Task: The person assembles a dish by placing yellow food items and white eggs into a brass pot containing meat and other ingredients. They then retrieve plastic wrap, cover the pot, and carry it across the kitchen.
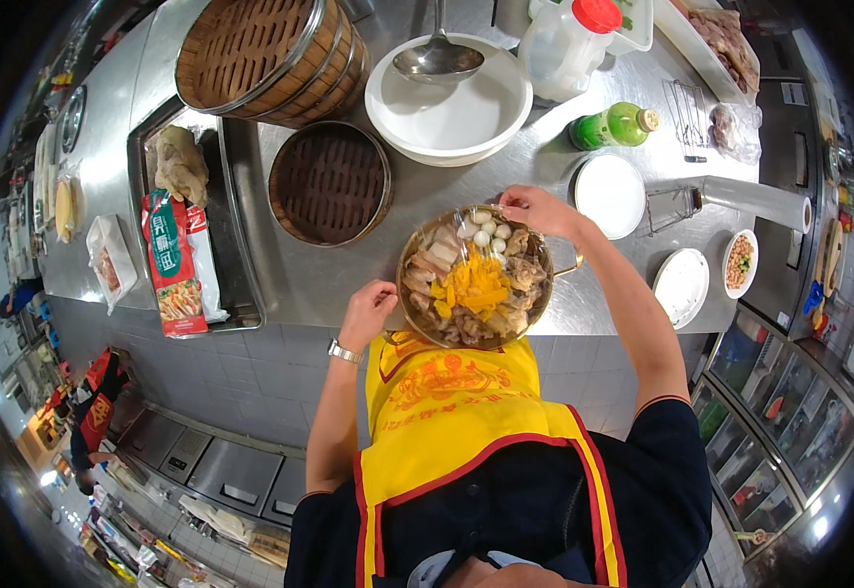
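Observation:
A round brass-coloured pan (547,294) stands at the table's near edge, filled with pale meat pieces, yellow strips and several small white eggs or balls. A glossy sheen over the food looks like clear cling film (481,218) stretched across the top. My right hand (535,211) pinches at the pan's far right rim, where the film's edge seems to be. On the other side my left hand (370,307) is closed in a pinch just left of the rim, apparently on the film too. The film between those fingers is barely visible.
Behind stand a wooden steamer (334,73), a steamer tier (329,186) and a white bowl (451,127) with a ladle (439,61). Left is a dark tray (247,284) with poultry (182,167). Rightward: green bottle (608,127), white plate (610,196), film roll (760,203).

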Action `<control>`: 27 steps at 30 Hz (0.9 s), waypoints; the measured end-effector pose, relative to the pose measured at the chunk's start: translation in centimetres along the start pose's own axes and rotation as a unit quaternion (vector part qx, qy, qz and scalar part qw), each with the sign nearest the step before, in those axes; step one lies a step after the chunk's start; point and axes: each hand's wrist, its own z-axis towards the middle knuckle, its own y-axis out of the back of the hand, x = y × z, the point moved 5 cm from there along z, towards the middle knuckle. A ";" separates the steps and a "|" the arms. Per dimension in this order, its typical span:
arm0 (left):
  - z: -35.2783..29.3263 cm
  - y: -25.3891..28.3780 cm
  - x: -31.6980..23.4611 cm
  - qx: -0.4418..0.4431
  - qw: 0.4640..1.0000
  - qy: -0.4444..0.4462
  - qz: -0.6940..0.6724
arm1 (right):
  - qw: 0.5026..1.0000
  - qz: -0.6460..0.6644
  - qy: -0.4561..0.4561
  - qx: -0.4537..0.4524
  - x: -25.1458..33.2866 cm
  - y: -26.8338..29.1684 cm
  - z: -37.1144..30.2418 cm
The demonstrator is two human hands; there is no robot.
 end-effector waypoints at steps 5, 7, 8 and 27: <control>-0.4 -0.2 0.2 -0.031 0.999 0.030 -0.031 | 0.997 -0.027 0.011 -0.067 0.0 -0.1 -1.1; -0.5 -0.1 0.1 -0.040 0.998 0.040 -0.026 | 0.994 -0.037 0.049 -0.091 0.5 0.0 -1.1; -0.4 0.1 -0.2 -0.041 0.999 0.022 -0.016 | 0.990 -0.041 0.081 -0.109 0.9 0.2 -1.0; 15.1 -1.2 -10.5 0.090 0.988 -0.098 0.076 | 0.977 -0.124 0.007 -0.173 0.7 -0.9 1.5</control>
